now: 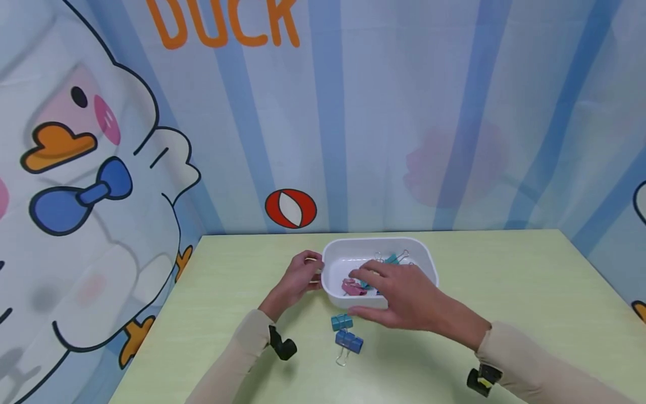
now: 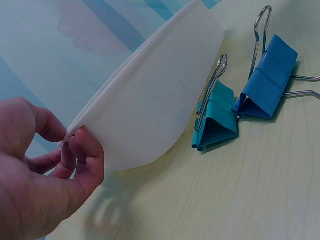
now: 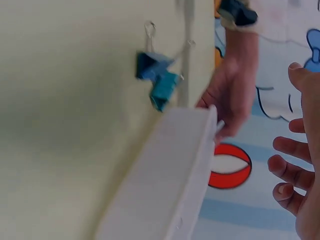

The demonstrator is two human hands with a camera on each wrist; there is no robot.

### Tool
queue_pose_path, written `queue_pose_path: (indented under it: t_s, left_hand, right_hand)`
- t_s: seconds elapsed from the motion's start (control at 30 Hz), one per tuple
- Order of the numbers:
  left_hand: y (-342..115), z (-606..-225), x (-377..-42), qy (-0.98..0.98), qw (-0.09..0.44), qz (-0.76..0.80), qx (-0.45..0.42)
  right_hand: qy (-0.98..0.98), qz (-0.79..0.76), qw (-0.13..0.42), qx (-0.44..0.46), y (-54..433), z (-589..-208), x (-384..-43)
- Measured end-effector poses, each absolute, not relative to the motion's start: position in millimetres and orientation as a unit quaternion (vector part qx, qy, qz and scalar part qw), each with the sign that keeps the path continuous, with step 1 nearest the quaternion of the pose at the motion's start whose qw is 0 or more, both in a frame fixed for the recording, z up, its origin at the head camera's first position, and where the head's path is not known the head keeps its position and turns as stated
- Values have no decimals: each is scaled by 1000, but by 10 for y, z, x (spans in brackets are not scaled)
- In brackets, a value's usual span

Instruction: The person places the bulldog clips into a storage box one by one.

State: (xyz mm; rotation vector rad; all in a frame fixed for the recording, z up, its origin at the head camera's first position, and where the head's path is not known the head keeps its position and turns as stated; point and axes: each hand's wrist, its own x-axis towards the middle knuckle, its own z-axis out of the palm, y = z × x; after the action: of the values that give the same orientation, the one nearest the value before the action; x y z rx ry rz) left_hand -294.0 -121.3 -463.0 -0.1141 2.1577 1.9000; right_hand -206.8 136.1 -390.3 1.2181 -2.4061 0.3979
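A white plastic tray (image 1: 348, 302) stands on the table with binder clips inside. My left hand (image 1: 301, 273) pinches its left rim between thumb and fingers, as the left wrist view shows up close. Over the tray's front right hovers my right hand (image 1: 406, 294), fingers spread and slightly bent, nothing between them in the right wrist view (image 3: 305, 160). Below it in the tray lie a pink binder clip (image 1: 353, 287) and teal ones, one teal clip (image 1: 392, 258) near the back wall; the hand hides part of the contents.
In front of the tray, a teal binder clip (image 2: 217, 115) and a blue binder clip (image 2: 270, 77) lie close together on the pale table (image 1: 242, 258). A printed cloth backdrop (image 1: 383, 112) rises behind the table and along its left side.
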Motion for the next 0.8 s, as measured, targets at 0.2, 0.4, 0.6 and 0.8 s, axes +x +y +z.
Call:
queue_pose_path:
  t_s: [0.2,0.4,0.6,0.8]
  left_hand:
    - [-1207,-4632,-2934,742,133,656,-41]
    - [-1206,-4629,-2935,738,133,660,-44]
    - [-1222,-4619,-2931,736,133,662,-35]
    - [-1221,-4609,-2923,737,134,662,-34]
  right_hand:
    - [-874,130,127,452,1285,-4166,-1862]
    - [-895,119,26,428,1246,-4423,-1781]
    - [-906,123,6,404,1228,-4633,-1780]
    - [-912,128,3,390,1185,-4760,-1772]
